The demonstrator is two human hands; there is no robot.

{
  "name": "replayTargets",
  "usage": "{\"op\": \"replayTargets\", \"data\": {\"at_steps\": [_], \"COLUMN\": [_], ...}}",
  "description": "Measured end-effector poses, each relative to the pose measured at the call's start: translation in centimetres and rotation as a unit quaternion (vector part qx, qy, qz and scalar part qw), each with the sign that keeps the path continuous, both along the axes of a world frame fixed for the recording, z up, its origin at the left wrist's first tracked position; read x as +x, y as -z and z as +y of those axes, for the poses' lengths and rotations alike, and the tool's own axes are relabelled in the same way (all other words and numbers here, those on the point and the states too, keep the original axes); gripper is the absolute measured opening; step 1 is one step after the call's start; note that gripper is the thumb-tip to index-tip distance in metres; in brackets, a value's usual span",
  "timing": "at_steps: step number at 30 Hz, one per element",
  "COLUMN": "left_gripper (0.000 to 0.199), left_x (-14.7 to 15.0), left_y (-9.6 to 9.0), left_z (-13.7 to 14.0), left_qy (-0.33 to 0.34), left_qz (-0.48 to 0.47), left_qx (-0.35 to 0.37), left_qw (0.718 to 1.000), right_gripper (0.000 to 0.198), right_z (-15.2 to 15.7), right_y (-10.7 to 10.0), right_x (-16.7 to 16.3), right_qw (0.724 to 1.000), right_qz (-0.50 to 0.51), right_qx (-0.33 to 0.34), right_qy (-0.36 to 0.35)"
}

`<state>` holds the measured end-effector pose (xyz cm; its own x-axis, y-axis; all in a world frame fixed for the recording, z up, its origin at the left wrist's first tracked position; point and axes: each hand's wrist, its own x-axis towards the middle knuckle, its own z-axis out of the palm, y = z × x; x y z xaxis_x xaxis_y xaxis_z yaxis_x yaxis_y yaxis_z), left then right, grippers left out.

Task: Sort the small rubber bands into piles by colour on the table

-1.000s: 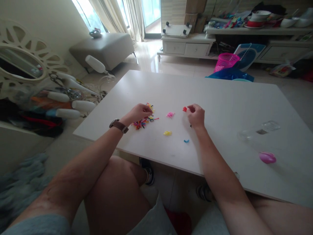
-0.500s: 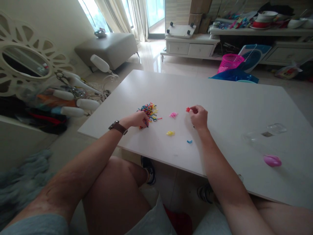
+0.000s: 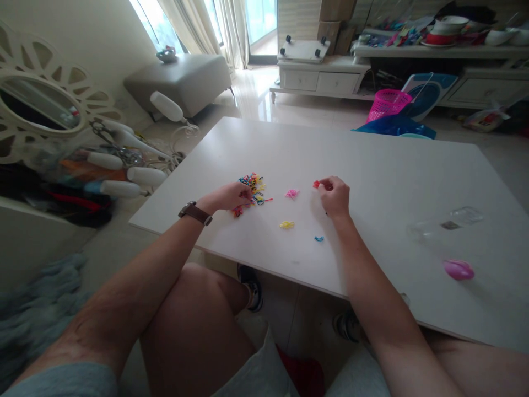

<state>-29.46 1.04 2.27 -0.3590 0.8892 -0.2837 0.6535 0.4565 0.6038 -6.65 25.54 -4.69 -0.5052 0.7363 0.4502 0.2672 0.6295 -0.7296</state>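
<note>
A mixed heap of small colourful rubber bands [image 3: 257, 182] lies on the white table [image 3: 264, 149]. My left hand [image 3: 235, 196], a watch on its wrist, is at the near side of this heap with fingers pinched together; what lies between them is too small to make out. Fingertips of my right hand [image 3: 336, 196] close on a little bunch of red rubber bands [image 3: 316, 184]. Between the hands sits a pink bunch [image 3: 292, 193]. Closer to me are a yellow bunch [image 3: 286, 224] and a few blue bands [image 3: 319, 239]. Something dark shows partly beside my right wrist.
On the table's right side lie a clear plastic bottle [image 3: 463, 218] and a shiny purple object [image 3: 458, 269]. A lamp with white shades [image 3: 146, 176] stands off the left edge. Beyond the far edge is a pink basket [image 3: 388, 103].
My left hand has drawn slightly up and left against the heap, uncovering some reddish bands below it. My right hand stays at the red bands. The whole view has shifted slightly.
</note>
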Motion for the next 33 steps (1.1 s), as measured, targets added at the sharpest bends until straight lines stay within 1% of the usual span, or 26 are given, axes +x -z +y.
{"op": "replayTargets", "data": {"at_steps": [5, 9, 11, 13, 17, 20, 23, 29, 31, 33], "left_gripper": [0.01, 0.013, 0.014, 0.015, 0.015, 0.013, 0.011, 0.01, 0.01, 0.009], "left_x": [0.3, 0.4, 0.7, 1.0, 1.9, 2.7, 3.4, 4.8, 5.1, 5.3], "left_y": [0.1, 0.8, 1.1, 1.3, 1.4, 1.5, 1.5, 1.1, 1.0, 0.9], "left_z": [0.2, 0.7, 1.0, 1.5, 2.4, 3.2, 4.0, 5.5, 5.8, 6.1], "left_qy": [-0.003, 0.003, 0.01, 0.017, 0.044, 0.07, 0.085, 0.097, 0.08, 0.053], "left_qz": [-0.013, -0.009, -0.012, -0.018, -0.042, -0.049, -0.055, -0.073, -0.072, -0.061], "left_qx": [0.024, 0.064, 0.083, 0.102, 0.124, 0.148, 0.17, 0.176, 0.183, 0.189], "left_qw": [1.0, 0.998, 0.996, 0.995, 0.99, 0.985, 0.98, 0.977, 0.977, 0.979], "right_gripper": [0.014, 0.014, 0.013, 0.013, 0.014, 0.012, 0.01, 0.012, 0.011, 0.011], "right_z": [-0.2, -1.3, -2.4, -3.5, -5.4, -6.2, -6.4, -6.3, -5.8, -5.0], "right_y": [0.0, -0.7, -1.2, -1.5, -1.5, -1.2, -1.1, -1.9, -2.2, -2.4], "right_x": [-0.1, -0.2, -0.3, -0.4, -0.8, -1.1, -1.2, -0.8, -0.6, -0.4], "right_qw": [1.0, 0.998, 0.995, 0.988, 0.959, 0.945, 0.943, 0.947, 0.954, 0.966], "right_qz": [0.004, -0.005, -0.012, -0.018, -0.036, -0.035, -0.024, -0.003, 0.0, 0.003], "right_qx": [0.003, 0.008, 0.014, 0.023, 0.032, 0.041, 0.038, -0.003, -0.019, -0.03], "right_qy": [-0.012, -0.055, -0.095, -0.154, -0.281, -0.321, -0.329, -0.32, -0.3, -0.257]}}
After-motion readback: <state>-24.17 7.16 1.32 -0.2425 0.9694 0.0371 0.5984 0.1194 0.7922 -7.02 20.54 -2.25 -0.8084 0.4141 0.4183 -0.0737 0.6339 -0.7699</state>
